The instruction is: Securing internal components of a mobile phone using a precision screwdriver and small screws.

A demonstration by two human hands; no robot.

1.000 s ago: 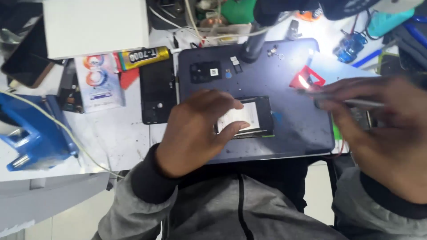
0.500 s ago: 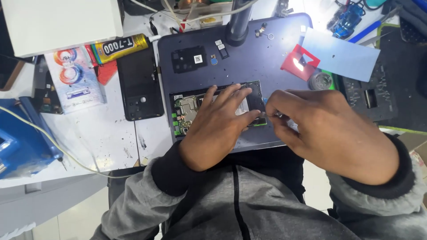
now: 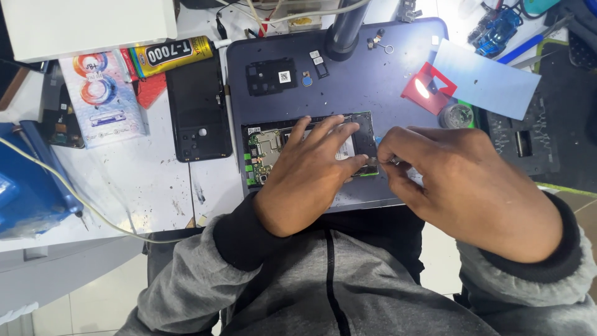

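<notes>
Opened phone (image 3: 267,152) lies on the dark blue mat (image 3: 373,74), both hands on it.

The left hand (image 3: 311,171) lies flat, fingers spread, pressing on the phone near the mat's front edge; it grips nothing. The right hand (image 3: 460,186) pinches a small metal tool (image 3: 375,163) at the phone's right end. The phone looks thin, light and rigid, with a fragile green board exposed; better to hold it by the frame edges. The black back cover (image 3: 199,112) lies left of the mat.
</notes>
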